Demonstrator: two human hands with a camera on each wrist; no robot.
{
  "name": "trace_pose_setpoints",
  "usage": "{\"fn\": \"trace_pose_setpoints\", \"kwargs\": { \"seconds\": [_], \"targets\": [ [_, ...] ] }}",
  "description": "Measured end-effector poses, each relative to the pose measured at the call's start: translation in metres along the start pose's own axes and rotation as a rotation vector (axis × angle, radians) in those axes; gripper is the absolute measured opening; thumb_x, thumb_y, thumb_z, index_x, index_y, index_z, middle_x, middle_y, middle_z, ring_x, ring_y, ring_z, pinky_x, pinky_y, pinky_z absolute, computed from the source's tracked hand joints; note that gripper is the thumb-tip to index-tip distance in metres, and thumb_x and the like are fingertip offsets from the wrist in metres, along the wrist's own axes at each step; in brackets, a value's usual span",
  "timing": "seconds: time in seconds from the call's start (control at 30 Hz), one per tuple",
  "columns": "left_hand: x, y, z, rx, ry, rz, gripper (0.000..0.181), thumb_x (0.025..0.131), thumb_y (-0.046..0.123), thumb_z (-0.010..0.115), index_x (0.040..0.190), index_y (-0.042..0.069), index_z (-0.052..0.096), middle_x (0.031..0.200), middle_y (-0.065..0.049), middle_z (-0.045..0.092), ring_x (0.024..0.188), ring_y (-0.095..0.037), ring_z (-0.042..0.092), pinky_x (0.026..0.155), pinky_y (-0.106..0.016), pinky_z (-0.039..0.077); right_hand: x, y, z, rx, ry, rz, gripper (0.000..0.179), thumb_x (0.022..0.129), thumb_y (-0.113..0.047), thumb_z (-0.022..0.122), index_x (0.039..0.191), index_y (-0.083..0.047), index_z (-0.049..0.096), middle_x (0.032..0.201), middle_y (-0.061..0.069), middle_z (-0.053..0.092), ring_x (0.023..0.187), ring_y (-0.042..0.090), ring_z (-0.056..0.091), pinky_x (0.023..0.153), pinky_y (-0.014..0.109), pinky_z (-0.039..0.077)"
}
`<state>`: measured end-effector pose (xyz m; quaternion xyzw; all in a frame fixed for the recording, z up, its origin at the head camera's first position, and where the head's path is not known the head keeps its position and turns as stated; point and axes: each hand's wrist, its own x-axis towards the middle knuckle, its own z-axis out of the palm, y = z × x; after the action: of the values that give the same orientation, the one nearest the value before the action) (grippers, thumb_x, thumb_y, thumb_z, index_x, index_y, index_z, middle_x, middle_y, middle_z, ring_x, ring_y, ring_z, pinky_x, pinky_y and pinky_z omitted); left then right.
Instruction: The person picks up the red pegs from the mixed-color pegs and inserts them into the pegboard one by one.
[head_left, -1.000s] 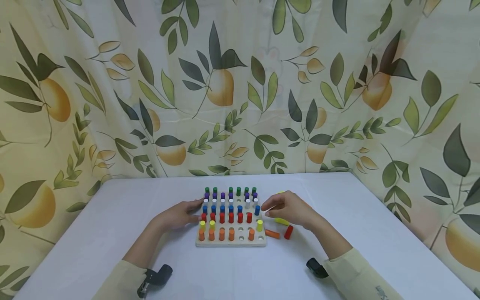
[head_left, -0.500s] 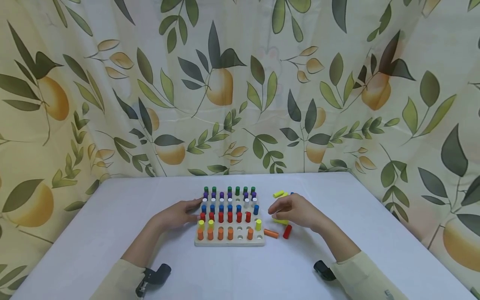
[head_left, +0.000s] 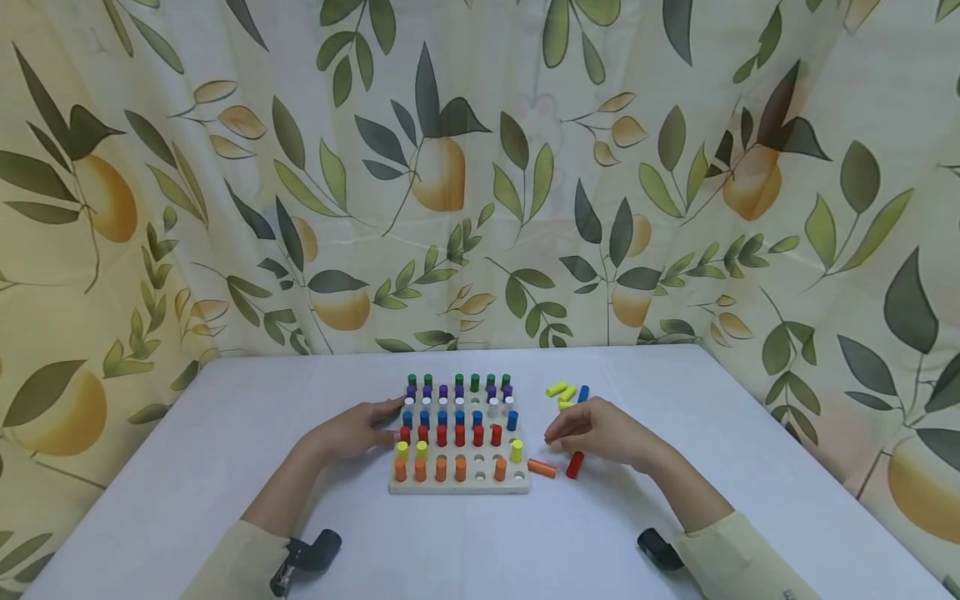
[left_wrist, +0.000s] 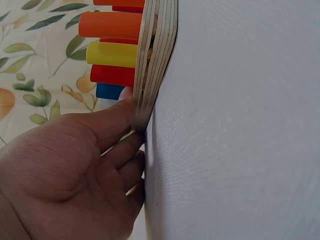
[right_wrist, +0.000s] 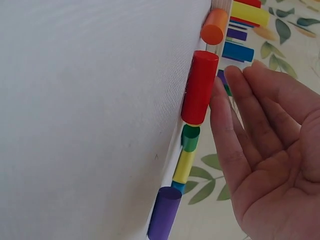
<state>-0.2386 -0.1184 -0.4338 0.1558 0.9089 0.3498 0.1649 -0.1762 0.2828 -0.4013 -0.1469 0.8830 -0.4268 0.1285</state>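
Note:
A pale wooden pegboard (head_left: pixel 457 485) stands on the white table, with rows of upright pegs in orange, yellow, red, blue, white, purple and green. My left hand (head_left: pixel 352 431) grips its left side, the thumb reaching over the edge in the left wrist view. To the right of the board, my right hand (head_left: pixel 603 429) hovers low over loose pegs, its fingers bent loosely. Nothing shows between them in the right wrist view. Nearest to it lie a red peg (head_left: pixel 575 465) and an orange peg (head_left: pixel 542 468). Whatever lies beneath the palm is hidden in the head view.
Several yellow pegs (head_left: pixel 557 388) and a blue peg (head_left: pixel 583 392) lie beyond the right hand. The right wrist view also shows a loose purple peg (right_wrist: pixel 165 212) and a green peg (right_wrist: pixel 190 137). A leaf-and-fruit patterned curtain (head_left: pixel 480 167) hangs behind the table.
My right hand has drawn away from the board's right edge, rightward and slightly nearer, uncovering yellow pegs and a blue peg. The left hand keeps its place on the board.

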Motion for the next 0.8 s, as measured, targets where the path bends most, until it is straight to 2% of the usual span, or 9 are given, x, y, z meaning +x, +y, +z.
{"fn": "trace_pose_setpoints", "kwargs": {
  "seconds": [0.37, 0.43, 0.53, 0.6, 0.67, 0.73, 0.8],
  "targets": [
    [-0.001, 0.000, -0.001, 0.013, 0.004, -0.003, 0.067, 0.098, 0.018, 0.071, 0.159, 0.019, 0.044, 0.163, -0.014, 0.038, 0.151, -0.043, 0.025, 0.117, -0.065, 0.026, -0.005, 0.004, -0.005, 0.006, -0.038, -0.007, 0.014, 0.095, -0.007, 0.074, 0.109, -0.004, 0.077, 0.108, 0.007, 0.075, 0.096, 0.024, 0.070, 0.087, 0.035, 0.060],
    [-0.001, -0.001, -0.001, 0.013, 0.004, -0.003, 0.067, 0.098, 0.019, 0.071, 0.159, 0.019, 0.044, 0.163, -0.014, 0.038, 0.152, -0.043, 0.024, 0.117, -0.065, 0.025, -0.006, 0.005, -0.007, -0.010, -0.041, -0.013, 0.014, 0.095, -0.007, 0.075, 0.108, -0.005, 0.077, 0.107, 0.006, 0.075, 0.097, 0.024, 0.070, 0.090, 0.042, 0.059],
    [-0.001, -0.001, -0.001, 0.013, 0.003, -0.007, 0.067, 0.099, 0.019, 0.070, 0.160, 0.019, 0.043, 0.163, -0.014, 0.038, 0.152, -0.042, 0.024, 0.118, -0.064, 0.025, -0.009, 0.007, -0.009, -0.036, -0.053, -0.017, 0.014, 0.094, -0.006, 0.075, 0.108, -0.007, 0.078, 0.106, 0.004, 0.076, 0.098, 0.022, 0.069, 0.102, 0.056, 0.050],
    [-0.001, 0.000, -0.001, 0.015, 0.001, 0.001, 0.067, 0.099, 0.019, 0.070, 0.159, 0.018, 0.043, 0.163, -0.014, 0.038, 0.152, -0.043, 0.024, 0.118, -0.064, 0.025, -0.010, 0.008, -0.011, -0.043, -0.069, -0.019, 0.014, 0.093, -0.005, 0.076, 0.107, -0.007, 0.077, 0.104, 0.003, 0.076, 0.097, 0.021, 0.070, 0.104, 0.059, 0.047],
    [-0.001, 0.001, -0.001, 0.013, 0.000, 0.002, 0.067, 0.099, 0.019, 0.070, 0.160, 0.018, 0.043, 0.163, -0.014, 0.038, 0.152, -0.042, 0.025, 0.118, -0.064, 0.025, -0.011, 0.010, -0.013, -0.033, -0.093, -0.015, 0.016, 0.092, -0.003, 0.077, 0.108, -0.006, 0.077, 0.104, 0.004, 0.076, 0.096, 0.021, 0.071, 0.104, 0.053, 0.049],
    [-0.001, 0.001, -0.001, 0.015, 0.002, 0.007, 0.067, 0.099, 0.019, 0.071, 0.159, 0.017, 0.043, 0.163, -0.013, 0.038, 0.152, -0.041, 0.025, 0.118, -0.063, 0.026, -0.011, 0.011, -0.015, -0.012, -0.125, -0.014, 0.019, 0.091, 0.000, 0.076, 0.109, -0.004, 0.076, 0.105, 0.006, 0.076, 0.096, 0.023, 0.071, 0.094, 0.041, 0.057],
    [0.000, 0.001, -0.001, 0.012, 0.002, 0.005, 0.067, 0.099, 0.019, 0.071, 0.159, 0.018, 0.043, 0.163, -0.013, 0.038, 0.152, -0.041, 0.025, 0.118, -0.063, 0.026, -0.011, 0.012, -0.016, 0.005, -0.148, -0.007, 0.022, 0.090, 0.003, 0.077, 0.110, -0.004, 0.075, 0.105, 0.008, 0.075, 0.097, 0.025, 0.071, 0.089, 0.033, 0.059]
  ]
}}
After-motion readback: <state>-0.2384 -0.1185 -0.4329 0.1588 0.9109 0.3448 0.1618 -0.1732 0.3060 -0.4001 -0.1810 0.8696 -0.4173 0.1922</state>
